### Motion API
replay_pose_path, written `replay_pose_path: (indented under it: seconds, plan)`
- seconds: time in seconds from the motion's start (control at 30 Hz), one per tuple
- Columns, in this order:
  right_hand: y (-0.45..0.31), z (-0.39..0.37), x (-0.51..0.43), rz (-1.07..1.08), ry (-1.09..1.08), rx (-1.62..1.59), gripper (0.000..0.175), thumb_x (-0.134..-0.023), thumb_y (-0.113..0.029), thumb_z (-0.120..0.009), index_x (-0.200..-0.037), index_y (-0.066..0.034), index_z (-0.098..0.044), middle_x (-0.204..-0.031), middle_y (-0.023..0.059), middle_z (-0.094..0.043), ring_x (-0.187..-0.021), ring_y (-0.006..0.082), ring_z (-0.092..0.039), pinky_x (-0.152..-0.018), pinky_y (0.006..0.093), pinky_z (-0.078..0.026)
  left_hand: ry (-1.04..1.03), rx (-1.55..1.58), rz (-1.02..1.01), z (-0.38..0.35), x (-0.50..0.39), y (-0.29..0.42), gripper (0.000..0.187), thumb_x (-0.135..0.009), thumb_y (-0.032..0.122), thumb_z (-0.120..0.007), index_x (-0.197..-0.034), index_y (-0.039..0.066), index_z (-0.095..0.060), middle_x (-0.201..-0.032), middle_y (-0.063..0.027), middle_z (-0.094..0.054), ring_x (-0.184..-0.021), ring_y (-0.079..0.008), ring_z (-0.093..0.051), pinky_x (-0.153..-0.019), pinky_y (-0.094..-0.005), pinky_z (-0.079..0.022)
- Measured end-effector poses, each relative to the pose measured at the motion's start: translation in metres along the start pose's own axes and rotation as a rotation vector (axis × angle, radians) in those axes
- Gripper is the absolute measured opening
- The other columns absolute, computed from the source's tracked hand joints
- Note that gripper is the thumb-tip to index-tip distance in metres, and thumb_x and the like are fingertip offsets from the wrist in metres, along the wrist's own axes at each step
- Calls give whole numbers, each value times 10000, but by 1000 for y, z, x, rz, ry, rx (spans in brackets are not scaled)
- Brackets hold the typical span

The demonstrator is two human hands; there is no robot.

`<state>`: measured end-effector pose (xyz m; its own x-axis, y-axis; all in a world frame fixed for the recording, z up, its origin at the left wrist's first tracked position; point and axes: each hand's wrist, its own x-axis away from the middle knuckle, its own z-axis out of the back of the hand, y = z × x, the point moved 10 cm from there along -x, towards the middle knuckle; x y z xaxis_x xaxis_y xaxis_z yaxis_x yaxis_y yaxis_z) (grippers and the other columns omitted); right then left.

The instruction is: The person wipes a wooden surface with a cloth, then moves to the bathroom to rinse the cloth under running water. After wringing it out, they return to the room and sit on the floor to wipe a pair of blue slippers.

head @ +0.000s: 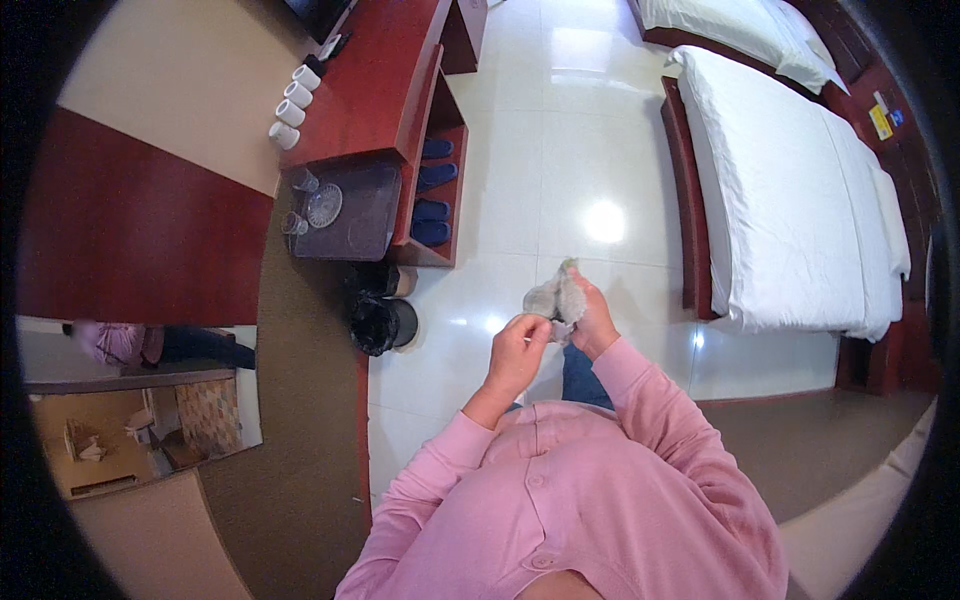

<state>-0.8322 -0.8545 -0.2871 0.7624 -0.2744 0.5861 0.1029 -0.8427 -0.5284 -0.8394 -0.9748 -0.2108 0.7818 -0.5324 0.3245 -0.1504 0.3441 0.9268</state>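
A grey cloth point(556, 298), bunched and folded, is held between my two hands in front of my waist. My right hand point(598, 313) grips its right side, with the thumb up along the cloth. The fingers of my left hand point(519, 346) pinch its lower left edge. A small greenish bit point(569, 264) shows at the cloth's top end; what it is cannot be made out. The glossy tiled floor point(502, 225) lies beneath both hands.
On the left, a red-brown wooden desk point(360, 105) carries several white cups point(290, 112). Blue slippers point(431, 221) fill its shelf. Beside it are a dark tray point(360, 217) with glassware and a black-lined bin point(375, 326). A white-covered bed point(795, 202) stands right.
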Motion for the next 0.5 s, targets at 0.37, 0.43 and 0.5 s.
replay_pose_path:
  seconds: [0.37, 0.43, 0.5]
  plan:
    - [-53, -33, -47, -433, -276, 168, 248, -978, -335, -485, -927, -118, -595, -747, 6, -571, -618, 127, -556, -515, 263, -467, 255, 766, 348, -54, -130, -18, 332, -1011, 309, -471, -842, 62, -616, -714, -8, -595, -574, -122, -543, -509, -263, -440]
    - [-69, -29, -71, -296, -185, 75, 255, -995, -337, -466, -955, -114, -584, -760, 8, -578, -660, 122, -571, -563, 274, -485, 337, 437, 290, -58, -157, -14, 336, -1014, 314, -462, -912, 44, -635, -819, -23, -632, -667, -141, -599, -580, -254, -482]
    - [-80, -22, -91, -214, -126, 30, 243, -1004, -314, -448, -978, -109, -576, -799, 16, -584, -707, 124, -576, -609, 285, -491, 388, 38, 91, -52, -179, 12, 371, -1009, 301, -445, -886, 8, -638, -757, -138, -653, -669, -274, -636, -612, -362, -493]
